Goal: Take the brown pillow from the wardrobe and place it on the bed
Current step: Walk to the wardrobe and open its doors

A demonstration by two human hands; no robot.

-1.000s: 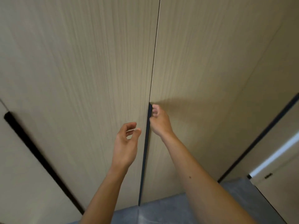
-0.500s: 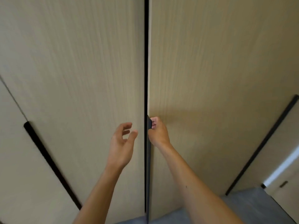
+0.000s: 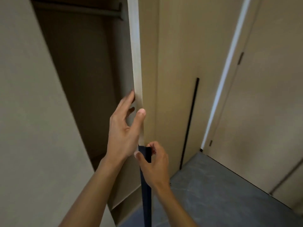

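Note:
The wardrobe's right door (image 3: pixel 136 63) stands swung out edge-on toward me, pale wood with a long black handle strip (image 3: pixel 146 185) down its lower edge. My right hand (image 3: pixel 155 166) is shut on the top of that strip. My left hand (image 3: pixel 124 128) wraps the door's edge just above, thumb on the outer face and fingers behind it. The dark wardrobe interior (image 3: pixel 85 79) shows through the gap, with a hanging rail (image 3: pixel 78 9) at the top. No brown pillow is visible in the part I can see.
The closed left door (image 3: pixel 32 128) fills the left side. To the right are another wardrobe door with a black handle (image 3: pixel 190 123), a bright vertical gap (image 3: pixel 221 76), a room door (image 3: pixel 270 95) and grey floor (image 3: pixel 221 194).
The right door has swung from a narrow crack to wide open. My left hand moved from hovering in front of the doors onto the door's edge. My view turned right.

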